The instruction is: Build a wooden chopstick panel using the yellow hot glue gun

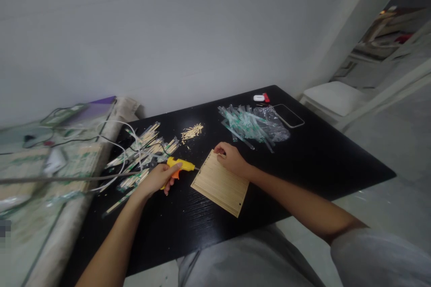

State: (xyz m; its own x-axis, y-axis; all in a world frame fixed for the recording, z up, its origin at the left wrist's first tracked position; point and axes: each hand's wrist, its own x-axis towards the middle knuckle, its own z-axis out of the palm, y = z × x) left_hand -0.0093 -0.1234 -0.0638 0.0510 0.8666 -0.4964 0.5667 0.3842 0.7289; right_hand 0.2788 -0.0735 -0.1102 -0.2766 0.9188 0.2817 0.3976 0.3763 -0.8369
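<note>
A yellow hot glue gun [184,164] with an orange trigger is gripped in my left hand [162,176], its nozzle pointing right at the left edge of a flat panel of thin wooden sticks [220,184]. The panel lies tilted on the black table, with a small dark spot near its lower right corner. Over the panel's far edge, my right hand [232,159] is closed, fingers curled and pressed together. Whatever its fingertips pinch there is hidden or too small to make out.
Wrapped chopsticks [148,148] and white cables lie left. Behind the panel is a pile of short stick pieces [192,132]. Clear plastic wrappers [247,123], a phone-shaped frame [288,115] and a white case [258,98] lie farther right on the black table [319,157]. A white stool [333,97] stands beyond.
</note>
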